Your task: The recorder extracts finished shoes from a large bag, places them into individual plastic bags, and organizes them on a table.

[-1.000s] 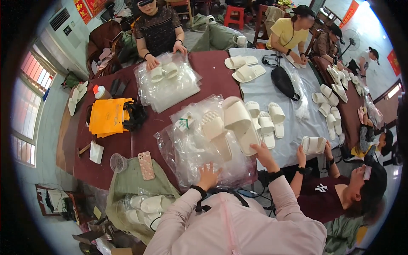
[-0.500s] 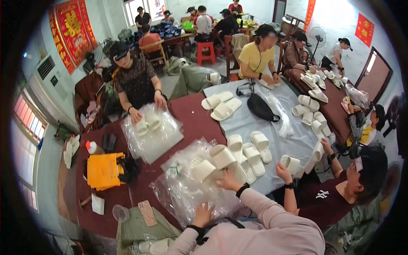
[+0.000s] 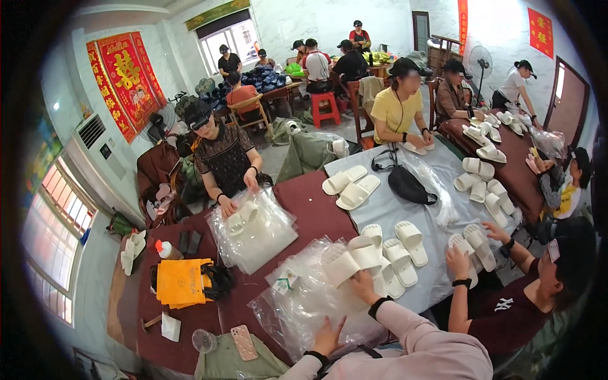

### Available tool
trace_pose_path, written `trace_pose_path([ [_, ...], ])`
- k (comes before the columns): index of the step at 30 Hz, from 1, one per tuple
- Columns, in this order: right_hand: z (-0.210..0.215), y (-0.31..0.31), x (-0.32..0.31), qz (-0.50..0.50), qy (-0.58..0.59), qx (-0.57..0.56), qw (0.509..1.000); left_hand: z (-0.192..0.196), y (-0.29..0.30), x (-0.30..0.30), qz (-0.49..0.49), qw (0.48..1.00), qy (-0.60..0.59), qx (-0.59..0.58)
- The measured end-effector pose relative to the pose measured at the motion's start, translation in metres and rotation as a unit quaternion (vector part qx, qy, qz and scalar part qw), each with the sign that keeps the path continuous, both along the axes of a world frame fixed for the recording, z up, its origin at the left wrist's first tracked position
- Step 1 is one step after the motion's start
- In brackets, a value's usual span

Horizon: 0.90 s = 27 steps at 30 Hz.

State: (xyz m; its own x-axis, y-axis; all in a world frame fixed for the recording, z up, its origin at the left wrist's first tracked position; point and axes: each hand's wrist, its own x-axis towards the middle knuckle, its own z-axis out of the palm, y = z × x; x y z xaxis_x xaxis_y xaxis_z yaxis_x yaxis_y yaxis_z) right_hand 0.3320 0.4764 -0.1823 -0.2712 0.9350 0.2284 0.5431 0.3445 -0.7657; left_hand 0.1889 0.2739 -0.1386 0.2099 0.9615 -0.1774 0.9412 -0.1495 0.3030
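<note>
Two white slide slippers (image 3: 340,266) lie side by side above a pile of clear plastic bags (image 3: 307,304), straps up. At their near edge is my right hand (image 3: 365,288), fingers closed against the slippers and partly hidden by them. My left hand (image 3: 328,337) rests on the near part of the clear bags, its thumb and fingers spread apart. Several more white slippers (image 3: 399,256) lie just right of the pair, on the grey-blue cover (image 3: 437,266).
Across the table a co-worker handles slippers on another bag stack (image 3: 256,237). Orange bags (image 3: 182,283), a bottle (image 3: 168,250) and a phone (image 3: 244,342) lie to the left. A black waist bag (image 3: 410,185) is at the far side. Another co-worker sits close on my right.
The view has shifted, so the room sits farther right and lower. The two slippers by my right hand are closer together. The co-worker on my right has set a pair of slippers side by side.
</note>
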Motion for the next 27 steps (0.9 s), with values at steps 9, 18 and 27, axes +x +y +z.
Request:
trace_pose_path([
  [9, 0.106, -0.059, 0.098, -0.011, 0.307, -0.072, 0.949, -0.033, 0.027, 0.005, -0.154, 0.964, 0.206, 0.064],
  [18, 0.094, -0.141, 0.13, 0.263, 0.174, -0.448, 0.836, -0.086, 0.053, -0.035, -0.139, 0.95, -0.246, -0.132],
  [27, 0.126, -0.132, 0.108, 0.38, 0.127, -0.54, 0.74, 0.006, 0.094, -0.044, -0.165, 0.9, -0.327, -0.237],
])
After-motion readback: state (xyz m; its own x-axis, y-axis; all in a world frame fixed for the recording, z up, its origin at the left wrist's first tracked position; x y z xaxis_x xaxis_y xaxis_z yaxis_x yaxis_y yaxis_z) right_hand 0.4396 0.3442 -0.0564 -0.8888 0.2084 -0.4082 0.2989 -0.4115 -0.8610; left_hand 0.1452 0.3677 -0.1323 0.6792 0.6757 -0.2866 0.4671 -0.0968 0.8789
